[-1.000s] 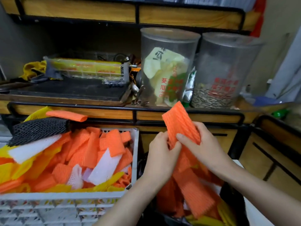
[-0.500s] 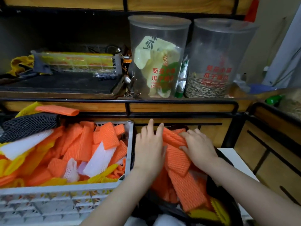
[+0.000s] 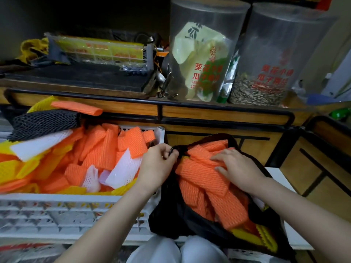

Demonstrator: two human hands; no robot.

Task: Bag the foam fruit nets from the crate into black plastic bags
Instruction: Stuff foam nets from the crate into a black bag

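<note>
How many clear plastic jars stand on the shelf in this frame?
2. One jar sits mid-shelf, holding a pale packet; the other jar stands touching its right side, with sunflower seeds at the bottom. Others may be hidden outside the frame.

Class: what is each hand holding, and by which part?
Left hand pinches the black plastic bag by its rim. Right hand presses flat on orange foam nets, gripping nothing.

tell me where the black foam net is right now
In the head view the black foam net lies at far left, atop the pile at the white crate back edge, under an orange net.
</note>
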